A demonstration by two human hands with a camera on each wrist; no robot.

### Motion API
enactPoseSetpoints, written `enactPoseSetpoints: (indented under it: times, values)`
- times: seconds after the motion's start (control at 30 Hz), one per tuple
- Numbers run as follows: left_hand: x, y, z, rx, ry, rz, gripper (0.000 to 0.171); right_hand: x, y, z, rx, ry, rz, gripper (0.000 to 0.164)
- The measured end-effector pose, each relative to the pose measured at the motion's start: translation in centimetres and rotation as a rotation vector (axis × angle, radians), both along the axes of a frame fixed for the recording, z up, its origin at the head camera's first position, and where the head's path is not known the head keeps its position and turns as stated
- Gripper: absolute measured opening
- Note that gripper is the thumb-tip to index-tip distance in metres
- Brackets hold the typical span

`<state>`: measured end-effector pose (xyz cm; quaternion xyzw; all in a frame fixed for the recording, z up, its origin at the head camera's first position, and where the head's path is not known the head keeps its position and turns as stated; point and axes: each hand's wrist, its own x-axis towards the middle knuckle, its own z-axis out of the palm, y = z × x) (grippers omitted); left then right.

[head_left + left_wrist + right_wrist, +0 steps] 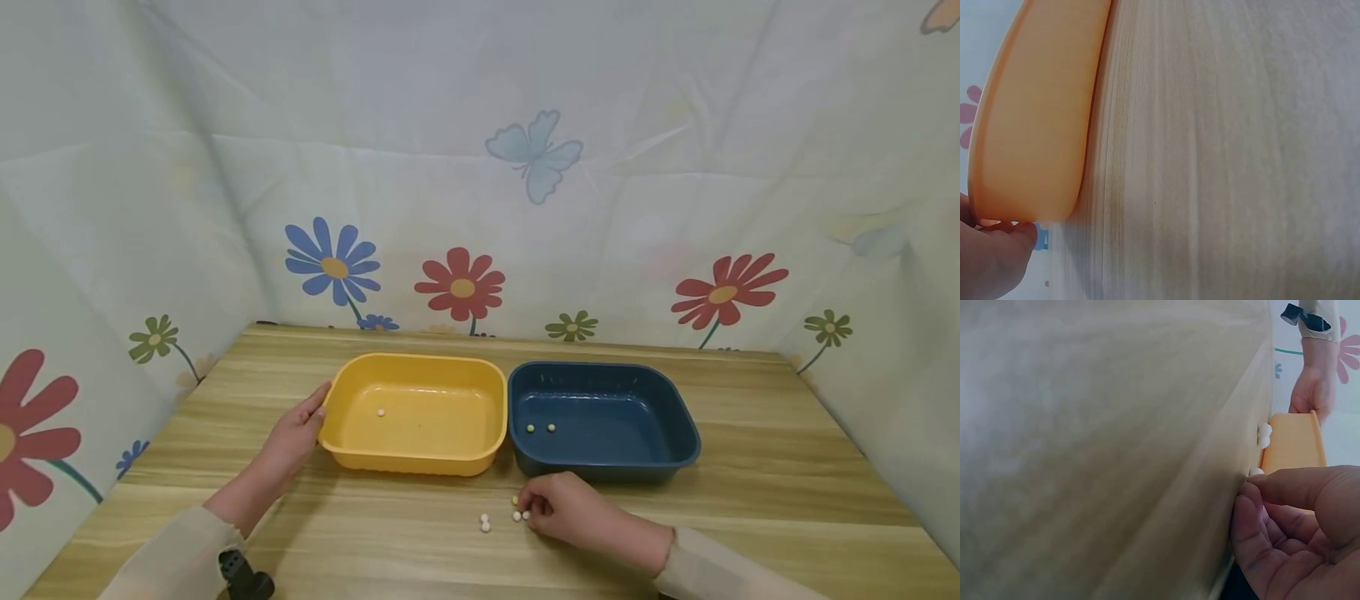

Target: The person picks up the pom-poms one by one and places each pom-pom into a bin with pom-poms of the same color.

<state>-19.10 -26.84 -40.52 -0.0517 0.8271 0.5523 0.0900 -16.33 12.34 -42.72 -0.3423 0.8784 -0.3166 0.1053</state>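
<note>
My left hand [294, 435] holds the left side of a yellow plastic basin [412, 465], its thumb and fingers at the rim; the left wrist view shows them at the basin's corner [1035, 125]. In front of a dark blue basin [600, 472], my right hand [566, 510] is down at the tabletop. Its thumb and index fingertips pinch at a small white bead [526, 516], mostly hidden by the fingers in the right wrist view. Close beside these fingertips lie another white bead [517, 517] and a yellow-green bead [515, 500]. Two more white beads [485, 522] sit together to the left.
One pale bead [381, 412] lies inside the yellow basin. Two yellow-green beads, one at the left [530, 428] and one beside it [551, 427], lie in the blue basin. Both basins stand side by side on a wood-grain table [390, 542], with a flowered cloth [420, 200] behind.
</note>
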Motion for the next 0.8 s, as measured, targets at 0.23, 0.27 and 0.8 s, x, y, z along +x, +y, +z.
enactPoseSetpoints:
  times: [0.23, 0.27, 0.8]
  values:
    - [-0.02, 0.03, -0.01, 0.007, 0.007, -0.009, 0.056, 0.17, 0.1, 0.0, 0.008, 0.009, -0.015, 0.014]
    - [-0.03, 0.02, -0.02, 0.004, 0.006, -0.009, 0.056, 0.21, 0.12, 0.01, 0.008, 0.005, -0.017, 0.014]
    - [-0.17, -0.04, -0.07, 0.001, 0.005, -0.003, 0.056, 0.39, 0.93, 0.76, 0.005, -0.074, -0.024, 0.007]
